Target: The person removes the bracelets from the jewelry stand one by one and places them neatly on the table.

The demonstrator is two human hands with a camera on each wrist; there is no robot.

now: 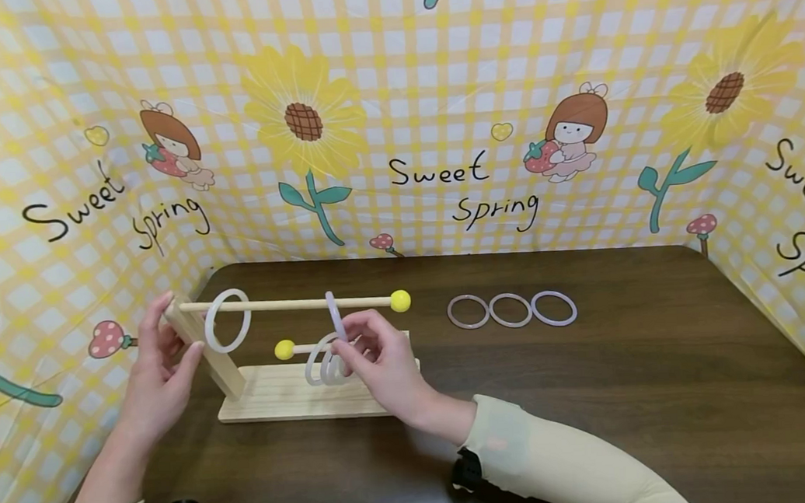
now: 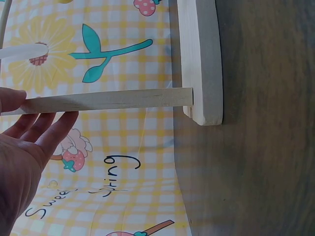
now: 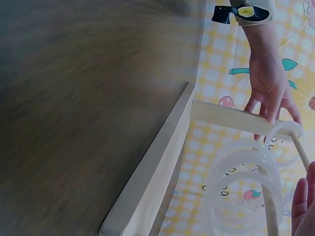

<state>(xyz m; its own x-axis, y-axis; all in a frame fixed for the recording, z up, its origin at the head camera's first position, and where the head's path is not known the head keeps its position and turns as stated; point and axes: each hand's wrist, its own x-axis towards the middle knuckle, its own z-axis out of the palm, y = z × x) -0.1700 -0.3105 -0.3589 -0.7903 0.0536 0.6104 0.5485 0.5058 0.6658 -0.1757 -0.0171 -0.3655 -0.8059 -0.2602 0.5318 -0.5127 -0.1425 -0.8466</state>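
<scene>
A wooden stand has a base (image 1: 280,404), an upright post (image 1: 220,367) at its left end and two horizontal rods. My left hand (image 1: 155,382) grips the post near its top, thumb on one side and fingers on the other, as the left wrist view also shows. Between thumb and fingers, my right hand (image 1: 393,373) pinches a pale purple ring (image 1: 334,311), which appears to hang around the upper rod (image 1: 287,305). Nearer the post, a white ring (image 1: 208,331) hangs on that rod. Several whitish rings (image 1: 310,371) hang on the lower rod, partly hidden by my right hand.
Yellow balls cap the upper rod's right end (image 1: 400,301) and the lower rod's left end (image 1: 284,350). Three rings lie in a row on the dark table (image 1: 595,394), the rightmost a purple ring (image 1: 556,325). Patterned cloth (image 1: 400,111) encloses the back and sides.
</scene>
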